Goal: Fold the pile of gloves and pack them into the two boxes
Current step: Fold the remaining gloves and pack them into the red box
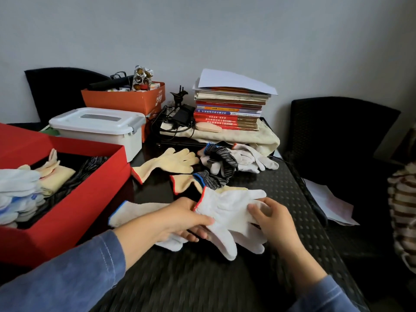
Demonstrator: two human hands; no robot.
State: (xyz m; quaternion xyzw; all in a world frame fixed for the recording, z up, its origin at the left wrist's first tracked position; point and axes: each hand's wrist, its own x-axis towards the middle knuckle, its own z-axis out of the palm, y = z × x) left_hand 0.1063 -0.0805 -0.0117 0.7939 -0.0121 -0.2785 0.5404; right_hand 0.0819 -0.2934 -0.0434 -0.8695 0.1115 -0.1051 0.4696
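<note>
A dark woven table (202,278) stands by a plain gray wall (202,30). The open red box (67,217) sits on it with folded gloves (20,190) inside. Just right of the red box, the left hand (180,217) and the right hand (274,219) both grip one white glove (229,212). Past them, farther from the red box, loose gloves (225,161) lie in a pile. A black chair (337,131) stands well right of the red box.

Red box (72,208) cut by left edge, striped fabric (403,210) cut right, book spines (225,118) unreadable

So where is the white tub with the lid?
The white tub sits back left in the head view, behind the red box and in front of the orange box.
</note>
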